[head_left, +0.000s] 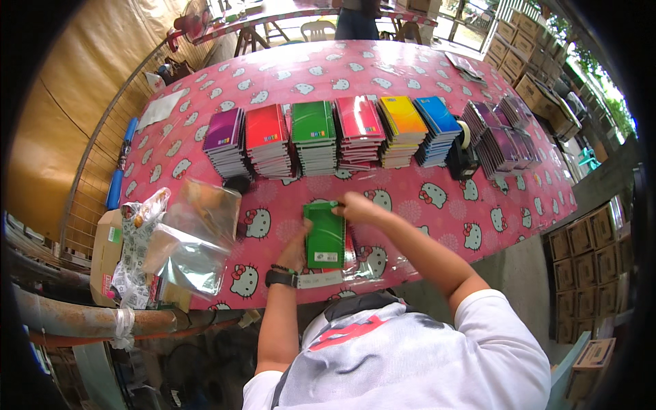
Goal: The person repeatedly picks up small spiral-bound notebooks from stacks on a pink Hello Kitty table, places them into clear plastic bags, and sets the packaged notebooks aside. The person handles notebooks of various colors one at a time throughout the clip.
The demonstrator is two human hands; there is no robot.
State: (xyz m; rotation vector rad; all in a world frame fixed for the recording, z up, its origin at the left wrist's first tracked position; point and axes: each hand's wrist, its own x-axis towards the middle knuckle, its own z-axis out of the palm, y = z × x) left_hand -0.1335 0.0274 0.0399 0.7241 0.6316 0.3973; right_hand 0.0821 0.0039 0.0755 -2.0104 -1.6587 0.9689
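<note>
A green spiral notebook [324,236] lies upright in front of me near the table's front edge, a small white label at its lower end. A strip of red shows under its right side, probably another notebook. My left hand [294,250] grips its left edge, thumb on the cover, a dark watch and bracelet on the wrist. At its top right corner my right hand [355,208] is closed with the fingers pinched; what they pinch is too small to make out. Shiny clear plastic [367,272] lies beside the notebook's lower right.
Across the table [403,198] stand notebook stacks: purple [224,140], red [266,137], green [313,137], pink [359,130], yellow [403,130] and blue [437,130]. Right of them are a black tape dispenser [465,158] and bundled purple notebooks [506,147]. Clear plastic sheets [188,253] lie left.
</note>
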